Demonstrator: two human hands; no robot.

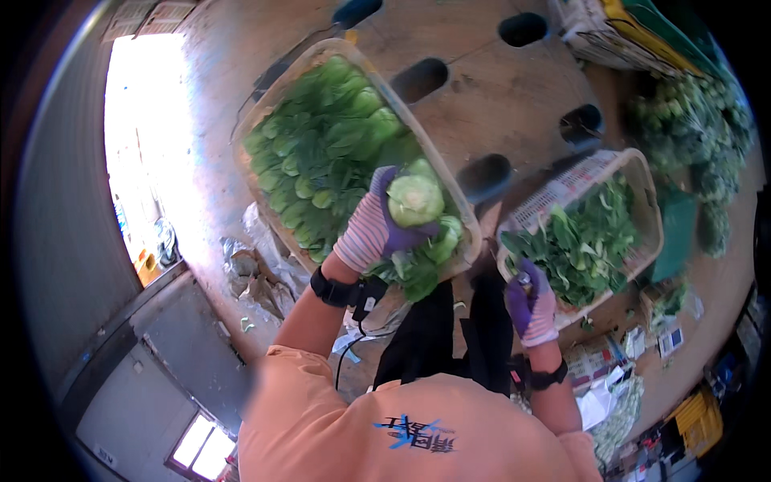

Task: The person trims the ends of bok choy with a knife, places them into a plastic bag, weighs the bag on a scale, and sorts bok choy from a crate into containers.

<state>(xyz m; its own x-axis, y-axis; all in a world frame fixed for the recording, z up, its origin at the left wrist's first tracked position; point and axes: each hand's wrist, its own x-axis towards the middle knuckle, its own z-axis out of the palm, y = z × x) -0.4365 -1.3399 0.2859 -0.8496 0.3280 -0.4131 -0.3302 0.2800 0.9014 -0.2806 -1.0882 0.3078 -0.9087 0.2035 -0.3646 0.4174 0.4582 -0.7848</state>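
My left hand (371, 229), in a striped glove with a purple palm, is closed around a head of bok choy (415, 199), its pale cut base facing up. It holds this over the near right part of a large light crate (424, 128), which is packed with rows of bok choy (317, 132). My right hand (532, 304), in a matching glove, is closed beside the near left corner of a smaller crate (652, 205). A small shiny metal end shows at its fingers; the rest of what it grips is hidden. Loose green leaves (582, 233) fill much of that smaller crate.
Dark oval shapes (484, 177) mark the floor beyond and between the crates. Leafy greens (695, 120) are heaped at the far right. Crumpled plastic (261, 269) lies left of the large crate, while papers and bags (606, 394) lie by my right forearm. A bright doorway (148, 128) opens at left.
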